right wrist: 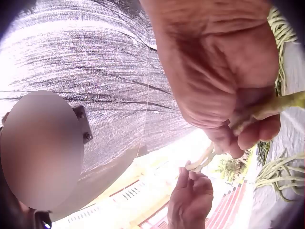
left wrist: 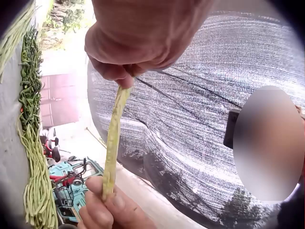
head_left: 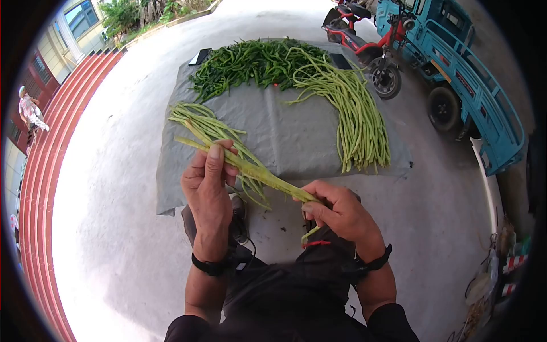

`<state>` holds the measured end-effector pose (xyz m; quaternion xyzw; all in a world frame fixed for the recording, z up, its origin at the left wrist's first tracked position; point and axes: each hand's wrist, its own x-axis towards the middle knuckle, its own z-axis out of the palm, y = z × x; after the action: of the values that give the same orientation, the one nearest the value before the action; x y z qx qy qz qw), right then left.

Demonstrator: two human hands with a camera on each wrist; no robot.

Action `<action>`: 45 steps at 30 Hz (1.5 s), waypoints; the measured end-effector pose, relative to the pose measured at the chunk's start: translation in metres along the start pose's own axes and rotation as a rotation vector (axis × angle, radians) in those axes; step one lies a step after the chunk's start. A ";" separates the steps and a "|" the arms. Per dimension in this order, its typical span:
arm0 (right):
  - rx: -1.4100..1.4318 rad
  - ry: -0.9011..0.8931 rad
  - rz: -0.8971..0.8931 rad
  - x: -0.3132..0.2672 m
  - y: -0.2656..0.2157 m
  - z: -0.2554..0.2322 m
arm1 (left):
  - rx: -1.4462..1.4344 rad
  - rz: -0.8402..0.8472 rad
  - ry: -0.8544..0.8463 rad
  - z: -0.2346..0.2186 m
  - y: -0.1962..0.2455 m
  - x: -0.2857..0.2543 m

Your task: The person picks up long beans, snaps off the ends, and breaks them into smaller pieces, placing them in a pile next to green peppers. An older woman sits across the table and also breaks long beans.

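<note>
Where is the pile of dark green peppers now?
In the head view, the pile of dark green peppers lies at the far end of the grey cloth, left of the long green beans.

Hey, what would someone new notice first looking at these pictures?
Two hands in the foreground: the left hand and right hand hold a bundle of long beans stretched between them. Beyond them a grey cloth on the concrete carries a dark green pile at the back and a pale bean pile on the right. A blue cart stands far right.
</note>
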<state>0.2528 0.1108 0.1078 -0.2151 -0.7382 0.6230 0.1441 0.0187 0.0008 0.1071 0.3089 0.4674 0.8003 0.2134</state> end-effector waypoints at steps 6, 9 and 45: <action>0.048 0.032 0.021 -0.001 0.002 0.000 | 0.022 -0.010 0.116 -0.019 -0.005 0.008; 0.082 0.071 0.019 -0.001 0.000 0.000 | -0.018 -0.009 0.131 -0.032 -0.011 0.011; -0.076 0.257 -0.063 0.025 0.030 0.040 | -0.016 -0.156 0.293 -0.117 -0.042 0.032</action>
<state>0.2159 0.0927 0.0697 -0.2753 -0.7431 0.5570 0.2486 -0.0833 -0.0311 0.0362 0.1499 0.5098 0.8215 0.2067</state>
